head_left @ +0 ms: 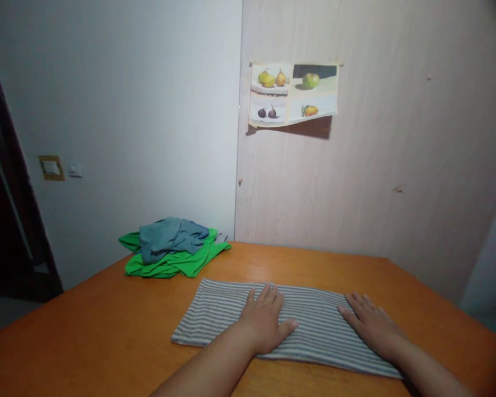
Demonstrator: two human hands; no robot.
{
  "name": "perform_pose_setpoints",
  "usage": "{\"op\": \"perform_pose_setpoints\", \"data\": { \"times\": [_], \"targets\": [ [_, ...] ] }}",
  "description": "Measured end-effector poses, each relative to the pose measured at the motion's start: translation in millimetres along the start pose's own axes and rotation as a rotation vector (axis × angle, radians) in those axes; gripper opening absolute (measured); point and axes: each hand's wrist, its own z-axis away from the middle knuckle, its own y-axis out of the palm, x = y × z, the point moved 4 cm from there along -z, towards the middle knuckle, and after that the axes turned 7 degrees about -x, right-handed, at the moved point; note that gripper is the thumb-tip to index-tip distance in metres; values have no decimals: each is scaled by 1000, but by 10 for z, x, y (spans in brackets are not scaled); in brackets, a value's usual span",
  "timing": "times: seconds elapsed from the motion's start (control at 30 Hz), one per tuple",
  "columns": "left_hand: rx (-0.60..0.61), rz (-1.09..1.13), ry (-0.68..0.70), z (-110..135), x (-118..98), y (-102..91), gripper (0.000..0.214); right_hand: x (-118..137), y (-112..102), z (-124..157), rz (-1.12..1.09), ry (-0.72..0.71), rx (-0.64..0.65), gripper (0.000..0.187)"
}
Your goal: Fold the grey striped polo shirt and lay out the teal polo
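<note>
from where i stand, a person's two bare arms reach over an orange-brown surface [86, 320]. in front of them lies a flat, oblong grey-and-white striped cloth [314, 311], its long sides running left to right. the left hand [267, 321] presses palm down near the middle of the cloth, fingers apart and thumb stretched out wide. the right hand [372, 324] rests palm down on its right end, also spread and gripping nothing. farther back, to the left and well apart from the stripes, a crumpled bright green cloth [182, 267] sits near the wall, with a rumpled blue-grey cloth [169, 238] on top of it. on the wood-grained panel [372, 154] behind hangs a fruit print [290, 102] in four pictures, its lower edge curling forward.
</note>
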Motion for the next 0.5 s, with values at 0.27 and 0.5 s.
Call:
{"op": "perform_pose_setpoints", "data": {
  "times": [0.27,0.5],
  "targets": [
    [7,-23,-3,-20,-3,13,89,-35,-166,91,63,137,34,84],
    [3,-21,2,-55,19,51,89,-38,-417,103,108,252,-119,79]
  ]
}}
